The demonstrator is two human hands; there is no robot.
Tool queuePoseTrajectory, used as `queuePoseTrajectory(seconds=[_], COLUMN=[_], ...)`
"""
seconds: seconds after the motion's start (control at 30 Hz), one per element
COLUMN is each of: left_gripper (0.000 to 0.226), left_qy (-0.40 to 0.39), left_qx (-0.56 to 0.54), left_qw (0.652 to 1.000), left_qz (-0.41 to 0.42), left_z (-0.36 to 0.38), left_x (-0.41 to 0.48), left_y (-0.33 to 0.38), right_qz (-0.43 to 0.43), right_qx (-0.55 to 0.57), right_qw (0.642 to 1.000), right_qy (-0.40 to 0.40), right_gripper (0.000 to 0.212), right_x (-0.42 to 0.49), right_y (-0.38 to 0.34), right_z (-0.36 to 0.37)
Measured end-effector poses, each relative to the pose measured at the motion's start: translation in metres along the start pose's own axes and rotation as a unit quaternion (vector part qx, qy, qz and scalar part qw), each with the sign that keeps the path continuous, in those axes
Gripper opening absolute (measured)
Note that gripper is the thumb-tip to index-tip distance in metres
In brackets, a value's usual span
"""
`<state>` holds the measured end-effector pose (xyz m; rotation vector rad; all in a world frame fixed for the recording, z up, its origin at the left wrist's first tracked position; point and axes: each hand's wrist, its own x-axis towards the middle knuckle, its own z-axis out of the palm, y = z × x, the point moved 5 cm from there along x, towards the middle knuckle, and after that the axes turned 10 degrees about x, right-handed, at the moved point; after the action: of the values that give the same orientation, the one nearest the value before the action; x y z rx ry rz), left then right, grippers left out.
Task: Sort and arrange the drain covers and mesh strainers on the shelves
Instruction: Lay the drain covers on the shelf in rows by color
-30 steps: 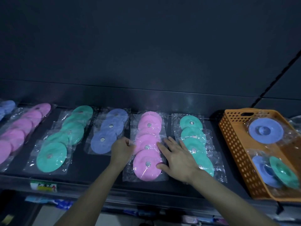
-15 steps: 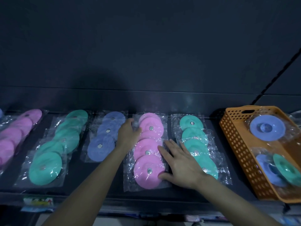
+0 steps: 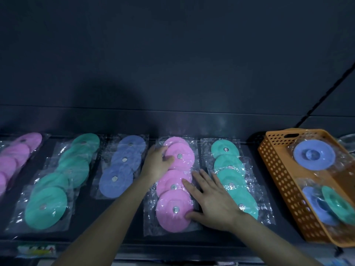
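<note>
Fingers of the left hand curl round the left side of the rearmost pink drain covers, thumb on top, in what looks like a pinch on the packet. The right hand lies flat with its fingers spread, pressing the right side of the same row. This row runs from the back edge of the shelf toward its front edge, about midway along. The step appears to be squaring the row. It is best done by steadying the front packets under the flat palm while the far ones are nudged into line, with even overlap and clear gaps to either neighbour; the slick film may slide under too much push. The covers are flat pastel discs with a small metal stud at the centre, each sealed in a crinkled clear bag. From left to right the shelf carries a pink row, a green row, a blue row, the handled pink row and a second green row. At the right end stands an orange basket holding unsorted blue and green covers.
</note>
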<state>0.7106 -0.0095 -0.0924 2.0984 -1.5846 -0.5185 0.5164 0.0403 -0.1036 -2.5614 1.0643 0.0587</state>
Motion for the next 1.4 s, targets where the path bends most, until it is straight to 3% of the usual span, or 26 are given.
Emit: queuePoseTrajectory(seconds=[0.13,0.27,0.43,0.57,0.67,0.97,1.2,1.3,1.4], left_gripper=[0.029,0.046,0.047,0.092,0.105,0.089,0.102,0.100,0.086], left_qy=[-0.016,-0.041,0.009,-0.105,-0.125,-0.104,-0.115,-0.098,-0.047], left_qx=[-0.010,-0.030,-0.018,-0.068,-0.091,-0.156,-0.169,-0.100,0.016], left_qw=[1.000,0.999,1.000,0.991,0.987,0.982,0.979,0.990,0.991], left_qz=[0.007,-0.007,0.015,-0.055,-0.053,-0.033,-0.002,0.020,0.127], left_z=[0.008,0.005,-0.016,-0.007,-0.004,0.012,0.005,0.000,-0.005], left_x=[-0.007,-0.012,-0.036,-0.068,-0.080,-0.093,-0.093,-0.096,-0.102], left_y=[0.002,0.002,-0.006,-0.032,-0.033,-0.021,-0.023,-0.025,-0.008], right_qz=[0.004,0.000,0.022,0.066,0.086,0.089,0.105,0.107,0.081], right_qx=[-0.004,-0.001,0.027,0.060,0.085,0.142,0.159,0.164,0.154], right_qw=[1.000,1.000,0.998,0.993,0.990,0.983,0.978,0.976,0.978], right_qy=[0.003,0.014,0.061,0.079,0.076,0.079,0.088,0.100,0.116], right_gripper=[0.090,0.088,0.079,0.070,0.065,0.001,0.020,0.022,0.039], right_x=[-0.001,-0.006,-0.006,-0.001,0.014,0.035,0.035,0.031,0.024], right_y=[0.001,-0.002,0.006,0.020,0.026,0.020,0.023,0.025,0.026], right_z=[0.000,-0.001,-0.018,-0.029,-0.040,-0.044,-0.050,-0.054,-0.056])
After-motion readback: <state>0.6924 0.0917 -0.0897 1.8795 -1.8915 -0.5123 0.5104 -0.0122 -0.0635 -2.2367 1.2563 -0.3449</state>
